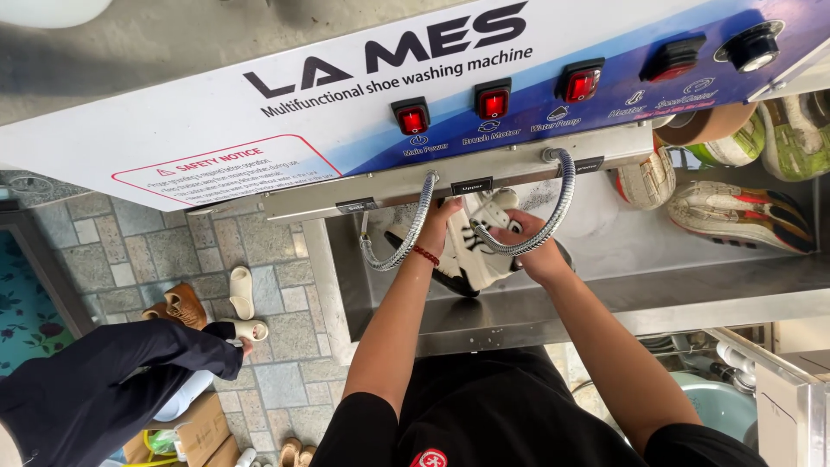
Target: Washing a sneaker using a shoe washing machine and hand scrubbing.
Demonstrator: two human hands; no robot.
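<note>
White sneaker [471, 251] gripped between left hand [439, 220], right hand [534, 246].

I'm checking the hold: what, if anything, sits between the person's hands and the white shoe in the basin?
Nothing visible does. The left hand and right hand both rest directly on the shoe. Two metal hoses loop down in front of the hands and cross the shoe in this view, but they do not separate the hands from it.

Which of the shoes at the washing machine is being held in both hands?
The white shoe with dark markings, gripped by the left hand and right hand in the steel basin. The other shoes lie untouched to the right.
</note>
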